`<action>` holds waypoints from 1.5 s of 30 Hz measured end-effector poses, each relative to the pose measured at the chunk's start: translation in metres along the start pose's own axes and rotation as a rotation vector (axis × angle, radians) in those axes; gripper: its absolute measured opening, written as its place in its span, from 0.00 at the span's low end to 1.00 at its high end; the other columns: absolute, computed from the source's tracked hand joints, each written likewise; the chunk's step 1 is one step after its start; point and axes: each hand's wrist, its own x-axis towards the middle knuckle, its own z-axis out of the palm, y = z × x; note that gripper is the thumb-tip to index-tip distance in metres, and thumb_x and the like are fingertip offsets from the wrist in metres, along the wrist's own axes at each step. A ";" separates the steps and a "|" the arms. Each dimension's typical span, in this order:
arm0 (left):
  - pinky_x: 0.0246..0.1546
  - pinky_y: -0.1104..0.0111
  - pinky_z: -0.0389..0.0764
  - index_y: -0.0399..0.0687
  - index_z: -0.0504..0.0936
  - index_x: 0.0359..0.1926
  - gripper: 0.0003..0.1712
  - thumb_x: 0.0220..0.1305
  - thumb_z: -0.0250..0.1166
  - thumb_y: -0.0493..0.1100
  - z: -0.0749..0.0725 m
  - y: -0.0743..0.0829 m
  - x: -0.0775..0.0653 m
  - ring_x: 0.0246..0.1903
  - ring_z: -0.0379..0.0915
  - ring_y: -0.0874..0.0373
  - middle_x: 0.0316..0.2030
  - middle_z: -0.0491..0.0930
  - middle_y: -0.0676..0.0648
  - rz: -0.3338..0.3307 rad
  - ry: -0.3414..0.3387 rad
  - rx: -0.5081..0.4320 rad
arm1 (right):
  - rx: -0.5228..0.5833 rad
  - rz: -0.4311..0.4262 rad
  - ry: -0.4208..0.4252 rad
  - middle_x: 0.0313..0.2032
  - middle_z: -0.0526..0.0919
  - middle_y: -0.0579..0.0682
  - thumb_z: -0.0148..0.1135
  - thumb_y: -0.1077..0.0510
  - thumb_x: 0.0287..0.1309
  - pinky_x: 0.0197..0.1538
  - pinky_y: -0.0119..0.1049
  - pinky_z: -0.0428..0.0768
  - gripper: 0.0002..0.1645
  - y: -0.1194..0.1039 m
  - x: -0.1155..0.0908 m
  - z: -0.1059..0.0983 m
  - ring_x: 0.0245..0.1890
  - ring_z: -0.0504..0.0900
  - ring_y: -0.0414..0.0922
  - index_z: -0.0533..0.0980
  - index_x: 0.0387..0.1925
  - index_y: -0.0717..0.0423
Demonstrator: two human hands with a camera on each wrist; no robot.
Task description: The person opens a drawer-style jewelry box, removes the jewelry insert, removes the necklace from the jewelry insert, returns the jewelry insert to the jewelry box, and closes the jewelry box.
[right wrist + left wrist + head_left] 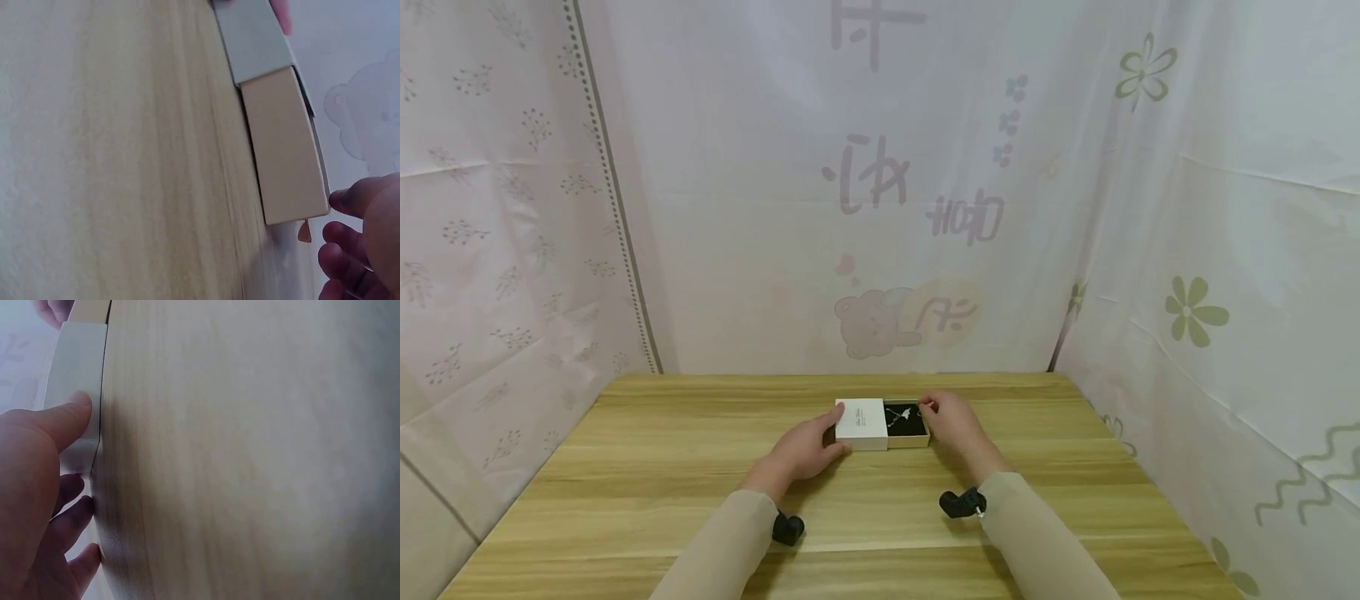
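Note:
A white jewellery box sleeve with small dark print lies on the table, its drawer slid partly out to the right. In the drawer, a silver chain with a pale pendant rests on a black pad. My left hand grips the sleeve's left end, thumb along the near side and fingers around the end and far side. My right hand has curled fingers, thumb and index finger pinching the drawer's rim near its far right corner. A small ribbon tab hangs free from the drawer's end.
The wood-grain table stretches around the box. Behind it hangs a pale printed curtain, with more patterned cloth at both sides. Black wrist cameras sit at both cuffs.

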 end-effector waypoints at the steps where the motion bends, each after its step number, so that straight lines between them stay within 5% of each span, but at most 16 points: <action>1: 0.79 0.45 0.73 0.53 0.60 0.88 0.47 0.78 0.70 0.57 0.000 0.000 0.000 0.79 0.70 0.40 0.80 0.71 0.41 0.001 0.001 -0.001 | -0.018 -0.005 -0.002 0.49 0.92 0.56 0.59 0.57 0.81 0.56 0.55 0.88 0.15 -0.001 0.000 0.001 0.48 0.89 0.52 0.87 0.57 0.58; 15: 0.78 0.45 0.73 0.53 0.59 0.88 0.47 0.78 0.69 0.56 -0.002 0.001 -0.002 0.79 0.70 0.40 0.80 0.71 0.40 -0.005 -0.008 -0.013 | -0.212 -0.018 -0.020 0.59 0.87 0.61 0.58 0.57 0.82 0.65 0.58 0.85 0.18 -0.013 -0.002 0.014 0.61 0.86 0.59 0.86 0.61 0.58; 39: 0.78 0.45 0.74 0.52 0.60 0.88 0.46 0.79 0.69 0.56 -0.007 0.006 -0.005 0.78 0.71 0.39 0.79 0.72 0.39 0.012 -0.007 -0.004 | -0.277 0.018 -0.032 0.50 0.80 0.54 0.65 0.55 0.79 0.44 0.48 0.86 0.08 -0.016 -0.002 0.017 0.39 0.80 0.47 0.86 0.51 0.53; 45: 0.78 0.45 0.74 0.51 0.60 0.88 0.47 0.78 0.70 0.56 -0.009 0.008 -0.006 0.77 0.71 0.39 0.79 0.72 0.39 0.007 -0.004 -0.010 | -0.249 -0.024 0.025 0.51 0.77 0.53 0.67 0.56 0.77 0.44 0.47 0.85 0.07 -0.017 -0.004 0.016 0.41 0.79 0.47 0.86 0.47 0.55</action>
